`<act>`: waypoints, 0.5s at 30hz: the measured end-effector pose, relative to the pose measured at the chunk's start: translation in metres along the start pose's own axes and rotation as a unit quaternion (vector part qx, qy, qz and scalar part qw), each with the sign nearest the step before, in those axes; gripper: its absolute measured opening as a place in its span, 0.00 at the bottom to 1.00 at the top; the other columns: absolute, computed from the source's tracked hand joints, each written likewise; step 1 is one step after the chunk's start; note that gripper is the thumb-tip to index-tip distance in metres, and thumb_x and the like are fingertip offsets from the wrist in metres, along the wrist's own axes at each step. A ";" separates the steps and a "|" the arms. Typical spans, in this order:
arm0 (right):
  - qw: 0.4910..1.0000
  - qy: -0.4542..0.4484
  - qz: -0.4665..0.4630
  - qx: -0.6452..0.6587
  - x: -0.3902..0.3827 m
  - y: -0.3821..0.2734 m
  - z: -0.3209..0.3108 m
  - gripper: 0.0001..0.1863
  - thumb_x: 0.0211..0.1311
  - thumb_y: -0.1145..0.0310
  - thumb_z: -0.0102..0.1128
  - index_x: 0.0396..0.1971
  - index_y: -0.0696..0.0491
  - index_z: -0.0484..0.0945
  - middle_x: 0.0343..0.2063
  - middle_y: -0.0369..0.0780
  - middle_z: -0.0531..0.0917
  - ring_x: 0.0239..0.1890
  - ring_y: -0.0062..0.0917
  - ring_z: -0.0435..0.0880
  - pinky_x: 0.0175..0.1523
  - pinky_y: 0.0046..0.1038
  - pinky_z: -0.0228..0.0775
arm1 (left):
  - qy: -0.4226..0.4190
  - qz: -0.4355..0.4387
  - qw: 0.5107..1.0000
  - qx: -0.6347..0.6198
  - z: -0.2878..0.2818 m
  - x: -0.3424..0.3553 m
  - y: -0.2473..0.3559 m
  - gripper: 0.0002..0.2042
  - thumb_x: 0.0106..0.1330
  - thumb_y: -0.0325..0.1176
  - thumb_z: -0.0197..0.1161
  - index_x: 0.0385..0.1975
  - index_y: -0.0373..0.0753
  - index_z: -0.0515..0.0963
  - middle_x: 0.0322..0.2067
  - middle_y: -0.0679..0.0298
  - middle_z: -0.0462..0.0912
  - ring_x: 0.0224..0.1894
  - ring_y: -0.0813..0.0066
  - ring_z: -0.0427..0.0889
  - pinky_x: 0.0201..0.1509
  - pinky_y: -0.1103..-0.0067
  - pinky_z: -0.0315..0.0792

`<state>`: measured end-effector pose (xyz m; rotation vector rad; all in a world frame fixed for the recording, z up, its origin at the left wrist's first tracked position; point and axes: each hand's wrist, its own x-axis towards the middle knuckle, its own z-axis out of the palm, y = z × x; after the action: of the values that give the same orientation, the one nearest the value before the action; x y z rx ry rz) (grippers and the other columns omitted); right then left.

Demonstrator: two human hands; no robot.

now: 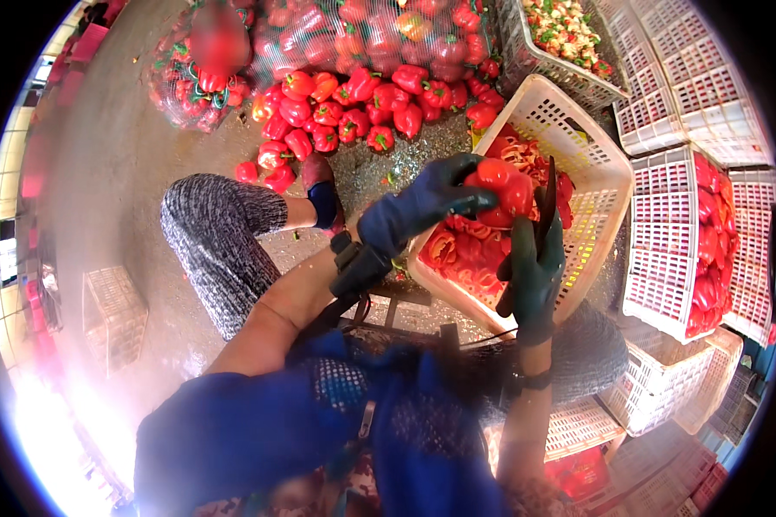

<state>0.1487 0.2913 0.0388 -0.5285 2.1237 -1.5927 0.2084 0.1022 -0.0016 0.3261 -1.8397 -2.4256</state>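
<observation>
My left hand, in a dark glove, is closed round a whole red bell pepper above a pale plastic crate. Close beside the pepper, my gloved right hand holds what looks like a narrow, dark, pointed knife; its grip is hidden in the fingers. The blade stands nearly upright at the pepper's right side. Under both hands, cut red pepper pieces lie in the crate.
Loose red bell peppers lie on the ground ahead, before filled mesh sacks. A crate of pale pepper cores stands at the far right. Stacked white crates line the right side, one filled with red peppers.
</observation>
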 end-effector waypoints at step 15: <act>0.951 -0.095 -0.007 0.295 -0.031 -0.010 -0.050 0.32 0.62 0.68 0.56 0.66 0.56 0.62 0.48 0.41 0.79 0.38 0.22 0.80 0.38 0.20 0.73 | 0.017 0.014 0.996 -0.081 0.089 -0.058 0.045 0.30 0.69 0.47 0.59 0.66 0.39 0.62 0.61 0.59 0.69 0.63 0.63 0.70 0.66 0.66 0.68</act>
<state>0.1479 0.3451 0.0644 -0.4632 1.4063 -1.9759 0.2429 0.1841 0.0717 0.3249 -1.6107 -2.5139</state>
